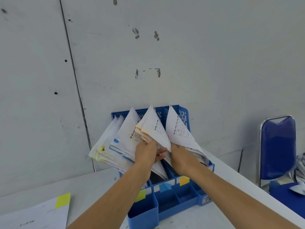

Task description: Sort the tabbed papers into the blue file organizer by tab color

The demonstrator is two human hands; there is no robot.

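One yellow-tabbed sheet [41, 214] lies loose on the table [92, 184], near left, not yet filed. Just beyond: blue file organizer [165, 200], front labels yellow, blue, orange. Four stacks stand fanned in its slots: yellow tabs leftmost, blue next, then the orange-tabbed stack [151, 128], then the rightmost stack [179, 133], tab colour unclear. Left hand [146, 154] grips the orange-tabbed stack at its lower edge. Right hand [183, 156]: fingers buried in the rightmost stack, grasp cannot be told. Judged: sorting mostly done. The loose sheet remains, perhaps also the blurred papers [300, 172] on the blue chair [279, 146], far right.
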